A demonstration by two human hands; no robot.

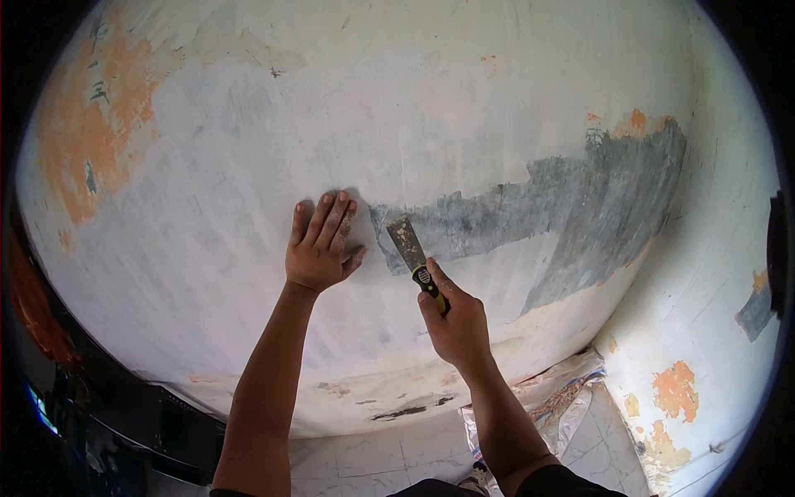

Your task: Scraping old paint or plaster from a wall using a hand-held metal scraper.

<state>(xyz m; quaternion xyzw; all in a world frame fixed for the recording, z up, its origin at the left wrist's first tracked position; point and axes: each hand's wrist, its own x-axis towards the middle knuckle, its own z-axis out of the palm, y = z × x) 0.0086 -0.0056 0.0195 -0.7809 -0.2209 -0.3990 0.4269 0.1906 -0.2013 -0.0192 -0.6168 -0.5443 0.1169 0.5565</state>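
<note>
My left hand (324,242) rests flat against the painted wall (267,143), fingers pointing up and thumb out to the right. White dust coats its fingers. My right hand (456,314) grips the black and yellow handle of a putty knife (408,241), whose metal blade points up and left and carries flakes of scraped material. The blade lies over the left end of a bare grey patch (490,217); whether it touches the wall I cannot tell. This patch runs right and widens toward the corner, with ragged paint along its upper edge.
Orange undercoat (118,118) shows at the wall's upper left. A side wall (695,298) with peeled spots meets this one at right. Below, plastic sheeting (568,391) holding debris lies on the tiled floor (385,453). Black furniture or equipment (133,416) stands at lower left.
</note>
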